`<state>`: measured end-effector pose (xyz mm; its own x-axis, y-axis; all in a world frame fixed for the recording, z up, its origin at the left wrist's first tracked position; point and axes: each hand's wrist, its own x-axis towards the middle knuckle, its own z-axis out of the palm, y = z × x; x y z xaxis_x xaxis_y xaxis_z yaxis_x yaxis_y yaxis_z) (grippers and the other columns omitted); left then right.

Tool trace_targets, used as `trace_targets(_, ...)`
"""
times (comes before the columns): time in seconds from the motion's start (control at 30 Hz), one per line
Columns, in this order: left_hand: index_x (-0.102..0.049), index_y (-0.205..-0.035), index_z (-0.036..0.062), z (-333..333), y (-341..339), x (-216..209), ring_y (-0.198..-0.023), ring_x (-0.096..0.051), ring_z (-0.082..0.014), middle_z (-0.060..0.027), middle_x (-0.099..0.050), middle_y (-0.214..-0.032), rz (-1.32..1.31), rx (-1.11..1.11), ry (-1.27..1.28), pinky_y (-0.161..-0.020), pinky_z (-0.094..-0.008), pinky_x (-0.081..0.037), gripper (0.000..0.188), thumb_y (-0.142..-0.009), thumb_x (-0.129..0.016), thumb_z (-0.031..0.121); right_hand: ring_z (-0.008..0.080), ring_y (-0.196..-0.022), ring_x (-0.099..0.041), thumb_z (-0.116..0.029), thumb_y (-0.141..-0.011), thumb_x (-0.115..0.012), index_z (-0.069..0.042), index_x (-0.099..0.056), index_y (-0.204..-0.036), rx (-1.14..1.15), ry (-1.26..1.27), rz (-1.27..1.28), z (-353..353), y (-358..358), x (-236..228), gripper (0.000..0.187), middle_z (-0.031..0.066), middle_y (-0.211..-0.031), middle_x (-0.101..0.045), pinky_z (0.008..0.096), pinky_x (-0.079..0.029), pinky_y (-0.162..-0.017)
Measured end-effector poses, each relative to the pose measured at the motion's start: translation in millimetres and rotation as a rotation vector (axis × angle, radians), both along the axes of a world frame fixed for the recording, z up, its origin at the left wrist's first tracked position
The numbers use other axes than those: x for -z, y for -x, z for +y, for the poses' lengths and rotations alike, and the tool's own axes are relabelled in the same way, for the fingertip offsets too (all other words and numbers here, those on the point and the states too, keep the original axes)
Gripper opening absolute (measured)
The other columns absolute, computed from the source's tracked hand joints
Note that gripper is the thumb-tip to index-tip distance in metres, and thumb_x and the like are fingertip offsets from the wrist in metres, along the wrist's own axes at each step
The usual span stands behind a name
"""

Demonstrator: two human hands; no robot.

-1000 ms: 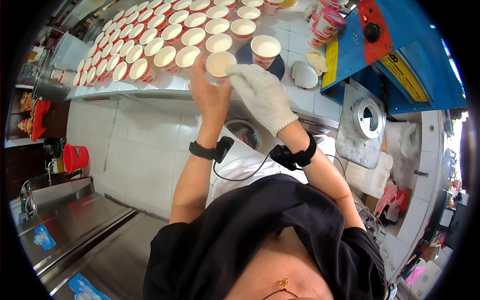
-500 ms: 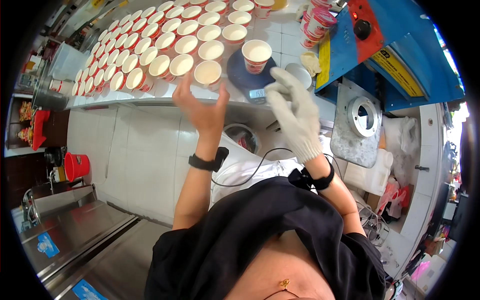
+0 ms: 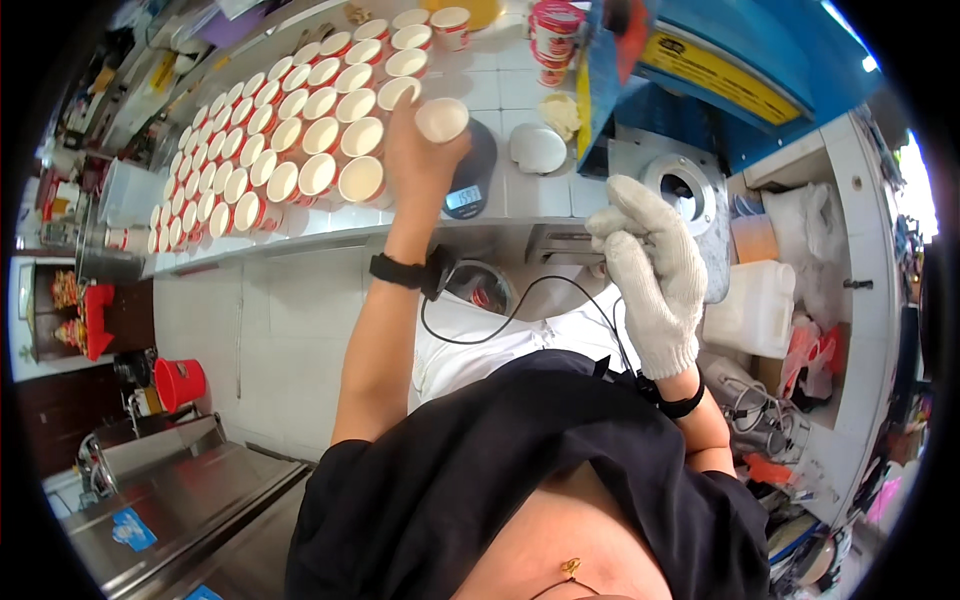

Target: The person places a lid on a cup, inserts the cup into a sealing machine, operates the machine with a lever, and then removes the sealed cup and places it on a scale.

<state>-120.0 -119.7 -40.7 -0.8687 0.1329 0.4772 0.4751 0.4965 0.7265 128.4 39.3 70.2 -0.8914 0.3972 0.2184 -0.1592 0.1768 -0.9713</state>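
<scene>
My bare left hand [image 3: 422, 165] is closed around a red and white paper cup [image 3: 442, 121] with pale contents. The cup is over the left part of a dark round digital scale [image 3: 478, 160] with a lit display. Whether its base touches the scale is hidden. To the left, rows of similar filled cups [image 3: 318, 175] cover the counter. My right hand [image 3: 655, 270], in a white knitted glove, is raised in front of the counter, fingers apart and nothing visible in it. Nearest to it is the round metal ring [image 3: 683, 187] of a blue machine [image 3: 760, 60].
Right of the scale lie a round whitish disc [image 3: 538, 149] and a crumpled pale cloth-like piece [image 3: 560, 115]. Stacked cups [image 3: 554, 40] stand behind. Below the counter edge are a dark cable [image 3: 480, 341], a bin [image 3: 482, 288] and a white jug [image 3: 748, 308].
My left hand has reached up and right and taken hold of the cup on the scale. My right hand has drawn back from the scale toward the machine's ring. The view has shifted too.
</scene>
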Motion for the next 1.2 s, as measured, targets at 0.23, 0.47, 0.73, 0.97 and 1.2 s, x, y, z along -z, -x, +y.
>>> trace_targets(0.23, -0.048, -0.153, 0.0028, 19.5, -40.7, -53.7, -0.103, -0.076, -0.0258, -0.0170, -0.076, -0.117, -0.001, 0.087, 0.043, -0.092, -0.0361, -0.058, 0.091, -0.076, -0.092, 0.025, 0.0113, -0.097, -0.069, -0.010, -0.100, -0.070, -0.001, -0.067, -0.137, 0.008, 0.041, -0.065, 25.3, -5.5, 0.5, 0.038, 0.0075, -0.107, -0.074, 0.0273, -0.055, -0.087)
trace_targets(0.47, -0.047, -0.154, 0.0032, 29.6, -60.6, -68.8, -0.108, -0.073, -0.0233, -0.0164, -0.073, -0.122, -0.025, 0.141, 0.037, -0.096, -0.0347, -0.057, 0.092, -0.076, -0.091, 0.020, 0.0197, -0.110, -0.071, -0.009, -0.098, -0.070, -0.003, -0.065, -0.138, -0.285, -0.120, -0.262, 15.5, -1.3, 4.2, 0.041, 0.0129, -0.123, -0.072, 0.0332, -0.055, -0.100)
trace_targets(0.73, -0.049, -0.153, 0.0065, 52.7, -120.1, -128.9, -0.107, -0.074, -0.0324, -0.0170, -0.073, -0.119, -0.016, 0.431, -0.035, -0.093, -0.0405, -0.058, 0.091, -0.072, -0.091, 0.017, 0.0261, -0.136, -0.061, -0.004, -0.082, -0.086, -0.005, -0.035, -0.164, 0.123, -0.341, 0.068, 31.0, 13.4, 18.7, 0.097, 0.0159, -0.151, -0.059, 0.0392, -0.052, -0.112)
trace_targets(0.97, -0.046, -0.156, 0.0051, 81.8, -140.2, -135.1, -0.114, -0.071, -0.0317, -0.0196, -0.071, -0.125, -0.023, 0.749, -0.111, -0.095, -0.0402, -0.056, 0.096, -0.075, -0.093, 0.025, 0.0275, -0.119, -0.072, -0.013, -0.078, -0.092, 0.003, -0.033, -0.162, 0.200, -0.169, 0.122, 48.6, 4.0, 21.8, 0.104, 0.0182, -0.131, -0.072, 0.0382, -0.057, -0.101)
trace_targets(1.2, -0.077, -0.118, 0.0066, 97.4, -21.9, -63.1, -0.099, -0.072, -0.0226, -0.0151, -0.075, -0.108, -0.002, 0.329, 0.110, -0.086, -0.0367, -0.056, 0.032, -0.091, -0.081, 0.023, 0.0273, -0.128, -0.068, -0.019, -0.073, -0.095, 0.006, -0.041, -0.158, 0.425, -0.295, 0.072, 68.0, -13.1, 31.1, 0.103, 0.0225, -0.146, -0.063, 0.0372, -0.054, -0.108)
